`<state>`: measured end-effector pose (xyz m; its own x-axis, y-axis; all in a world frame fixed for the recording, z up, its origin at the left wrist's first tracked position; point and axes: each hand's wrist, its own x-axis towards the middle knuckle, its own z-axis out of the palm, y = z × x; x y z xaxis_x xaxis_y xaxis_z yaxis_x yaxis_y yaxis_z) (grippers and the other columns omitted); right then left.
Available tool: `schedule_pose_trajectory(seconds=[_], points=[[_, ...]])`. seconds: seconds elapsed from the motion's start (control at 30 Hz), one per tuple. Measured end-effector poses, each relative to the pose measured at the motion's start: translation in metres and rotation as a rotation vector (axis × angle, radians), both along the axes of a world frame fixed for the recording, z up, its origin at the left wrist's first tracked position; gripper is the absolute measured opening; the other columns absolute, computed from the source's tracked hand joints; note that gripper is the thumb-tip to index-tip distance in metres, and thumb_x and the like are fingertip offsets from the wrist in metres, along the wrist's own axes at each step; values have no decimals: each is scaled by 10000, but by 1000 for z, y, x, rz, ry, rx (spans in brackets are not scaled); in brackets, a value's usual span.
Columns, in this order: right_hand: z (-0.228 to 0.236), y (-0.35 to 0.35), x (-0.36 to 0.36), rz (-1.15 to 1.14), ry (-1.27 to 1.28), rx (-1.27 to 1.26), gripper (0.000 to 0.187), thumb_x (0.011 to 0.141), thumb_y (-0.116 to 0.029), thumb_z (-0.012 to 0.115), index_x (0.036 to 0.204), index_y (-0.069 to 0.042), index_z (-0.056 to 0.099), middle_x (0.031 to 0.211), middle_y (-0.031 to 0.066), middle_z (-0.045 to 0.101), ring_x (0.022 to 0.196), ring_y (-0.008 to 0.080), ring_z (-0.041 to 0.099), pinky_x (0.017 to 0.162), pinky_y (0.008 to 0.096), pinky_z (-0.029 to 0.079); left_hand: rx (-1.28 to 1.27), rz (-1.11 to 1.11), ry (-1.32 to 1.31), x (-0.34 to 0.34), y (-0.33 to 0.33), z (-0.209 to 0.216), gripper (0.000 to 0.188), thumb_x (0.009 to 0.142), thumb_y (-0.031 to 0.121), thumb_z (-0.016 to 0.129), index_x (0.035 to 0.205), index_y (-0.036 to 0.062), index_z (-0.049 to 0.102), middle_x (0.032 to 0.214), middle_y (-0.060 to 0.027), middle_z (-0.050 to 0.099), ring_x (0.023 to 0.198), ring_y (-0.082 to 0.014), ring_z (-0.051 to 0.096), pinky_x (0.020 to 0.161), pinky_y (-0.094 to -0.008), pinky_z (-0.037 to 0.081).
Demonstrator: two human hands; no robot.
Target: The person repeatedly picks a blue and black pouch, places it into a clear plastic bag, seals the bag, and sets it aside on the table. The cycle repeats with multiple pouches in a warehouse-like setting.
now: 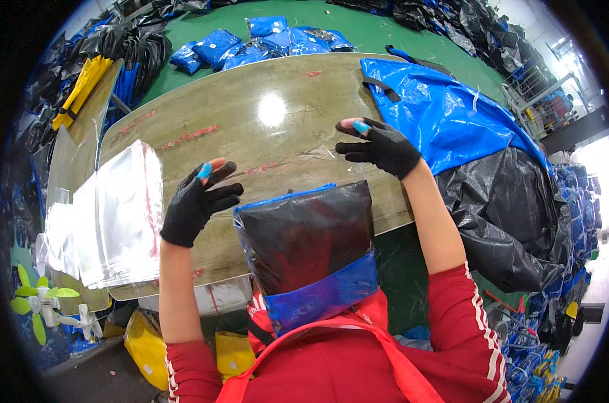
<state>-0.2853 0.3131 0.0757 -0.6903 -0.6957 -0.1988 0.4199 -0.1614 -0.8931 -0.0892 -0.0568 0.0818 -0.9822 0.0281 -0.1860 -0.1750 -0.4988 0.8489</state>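
Observation:
A folded black and blue tarpaulin sheet [304,235], apparently in a clear plastic bag, rests at the near table edge against my red apron. Up and to its left hovers my left hand [197,203], in a black glove with bare fingertips and blue tape on a finger. Its fingers are apart and hold nothing. Beyond the bundle on the right, my right hand [378,148], gloved and taped the same way, is also open. It is close to the blue edge of a large loose tarpaulin [445,114] at the table's right side.
A stack of clear plastic bags [120,215] lies on the left of the wooden table [284,141]. Bagged blue packs [264,46] sit beyond the far edge. At lower left stand a small green-bladed fan [44,295] and yellow bundles [147,346]. Black sheeting [506,208] hangs at right.

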Motion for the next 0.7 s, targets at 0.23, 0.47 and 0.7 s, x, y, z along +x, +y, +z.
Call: schedule_pose_trajectory(seconds=[0.23, 0.47, 0.7], points=[[30, 66, 96, 440, 1039, 578, 525, 692, 91, 585, 1144, -162, 667, 1423, 185, 439, 1262, 335, 485, 1032, 367, 402, -1108, -367, 361, 72, 0, -12, 238, 873, 182, 601, 1056, 52, 679, 1445, -194, 397, 1356, -319, 365, 1090, -401, 310], [61, -11, 118, 141, 1517, 533, 352, 781, -134, 614, 1131, -109, 628, 1229, 178, 570, 1134, 343, 535, 997, 444, 394, -1526, 69, 574, 21, 95, 34, 460, 812, 254, 574, 1242, 90, 581, 1287, -175, 544, 1198, -361, 495, 1039, -444, 354], [-105, 38, 181, -367, 609, 332, 928, 760, -330, 776, 1450, -25, 236, 1384, 221, 441, 1295, 321, 414, 1090, 415, 306, -1593, 102, 488, 83, 67, -76, 489, 901, 174, 514, 1353, 7, 429, 1330, -251, 470, 1256, -447, 412, 1103, -518, 247]])
